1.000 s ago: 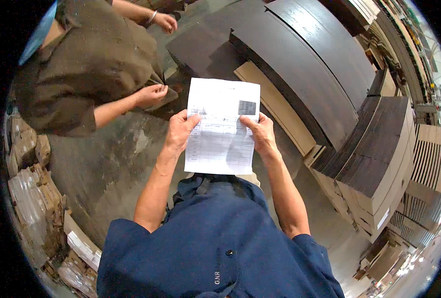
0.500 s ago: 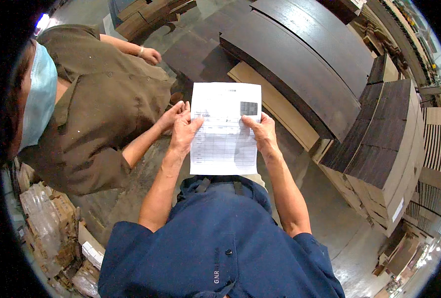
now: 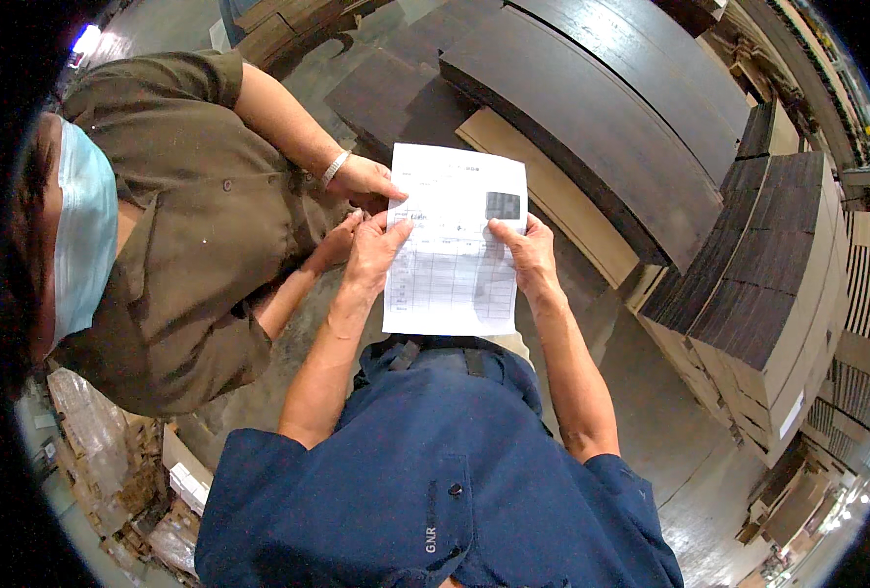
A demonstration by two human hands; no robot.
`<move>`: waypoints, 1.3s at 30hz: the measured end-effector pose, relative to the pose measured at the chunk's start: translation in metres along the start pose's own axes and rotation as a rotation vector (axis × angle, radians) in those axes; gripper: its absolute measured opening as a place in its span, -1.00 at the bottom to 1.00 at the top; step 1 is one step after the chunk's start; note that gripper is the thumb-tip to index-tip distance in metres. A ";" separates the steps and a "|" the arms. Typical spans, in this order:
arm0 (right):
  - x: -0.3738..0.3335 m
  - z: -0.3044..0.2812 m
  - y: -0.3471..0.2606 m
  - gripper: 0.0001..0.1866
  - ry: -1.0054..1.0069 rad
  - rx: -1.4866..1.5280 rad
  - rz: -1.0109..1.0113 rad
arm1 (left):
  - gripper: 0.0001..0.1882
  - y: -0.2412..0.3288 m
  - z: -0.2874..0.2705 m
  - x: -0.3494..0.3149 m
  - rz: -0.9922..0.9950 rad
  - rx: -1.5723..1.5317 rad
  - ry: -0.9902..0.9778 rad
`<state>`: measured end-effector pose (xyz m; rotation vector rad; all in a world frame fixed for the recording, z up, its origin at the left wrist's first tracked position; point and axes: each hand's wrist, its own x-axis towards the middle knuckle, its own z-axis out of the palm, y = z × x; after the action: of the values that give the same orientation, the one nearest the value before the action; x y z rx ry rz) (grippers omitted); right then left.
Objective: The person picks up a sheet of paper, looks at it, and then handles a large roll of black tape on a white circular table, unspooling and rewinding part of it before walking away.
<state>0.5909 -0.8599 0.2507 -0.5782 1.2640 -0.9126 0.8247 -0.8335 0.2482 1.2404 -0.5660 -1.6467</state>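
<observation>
In front of my body I hold up a white paper form [image 3: 452, 279], printed with a table grid and a dark square at its upper right. My left hand [image 3: 371, 257] pinches its left edge, the thumb lying on the front. On the opposite edge my right hand [image 3: 528, 257] grips the sheet the same way, thumb just under the dark square. A person in a brown shirt stands close on my left. One hand of that person [image 3: 364, 178] reaches to the paper's upper left edge; the person's other hand [image 3: 335, 243] is beside my left hand.
Large dark boards [image 3: 592, 127] lie stacked ahead, with a pale board [image 3: 553, 201] along their near side. To the right stands a tall stack of dark-topped panels [image 3: 758, 255]. Plastic-wrapped goods [image 3: 97, 431] sit at the lower left. Grey concrete floor [image 3: 670, 421] shows between.
The co-worker's farther hand has come in from the far side to the paper's upper left edge. The paper and my hands have shifted slightly right and up in view.
</observation>
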 end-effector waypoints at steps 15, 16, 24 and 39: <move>-0.043 -0.021 0.028 -0.76 0.026 -0.019 -0.096 | -0.76 -0.046 -0.010 -0.071 0.071 0.250 0.224; -0.045 -0.026 0.029 -0.76 0.029 -0.038 -0.108 | -0.76 -0.050 -0.006 -0.076 0.062 0.270 0.242; -0.065 -0.052 0.044 -0.77 -0.081 -0.069 -0.170 | -0.67 -0.080 0.019 -0.117 0.186 0.571 0.508; -0.054 -0.123 0.075 -0.79 -0.195 0.066 -0.034 | -0.29 -0.093 0.102 -0.167 0.723 1.125 0.628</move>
<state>0.4894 -0.7612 0.1913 -0.6221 1.0479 -0.9003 0.6970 -0.6637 0.2895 1.8853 -1.3964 -0.1939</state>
